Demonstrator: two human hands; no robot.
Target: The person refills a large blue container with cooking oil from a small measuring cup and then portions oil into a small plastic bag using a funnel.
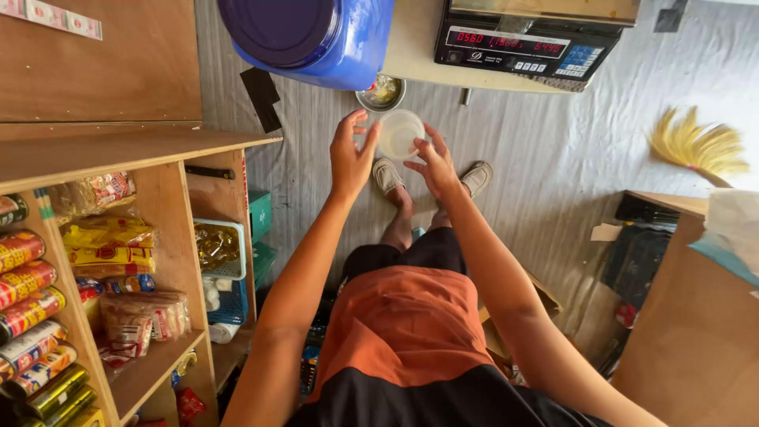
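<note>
Person looking down at both hands, right hand [431, 164] gripping a small round translucent white plastic cup [400, 133] by its rim, left hand [350, 156] hovering just beside it with fingers spread loose, cup hanging below a blue plastic jug [316, 35] at the counter edge [415, 47], a small metal bowl [381, 92] just beneath.

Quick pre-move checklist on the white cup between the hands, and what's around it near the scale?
1. Right hand on the white cup: fingers touch its rim side. Ok.
2. Left hand grip: open, fingers spread beside the cup, contact unclear. Cannot tell.
3. Cup upright: opening faces the camera, looks level. Ok.
4. Cup contents: inside looks pale, level unreadable. Cannot tell.
5. Nearby clearance: small metal bowl sits right next to the cup, blue jug close above it. Not ok, tight.
6. Digital scale: display lit, platform mostly out of frame. Cannot tell whether it is free.
</note>
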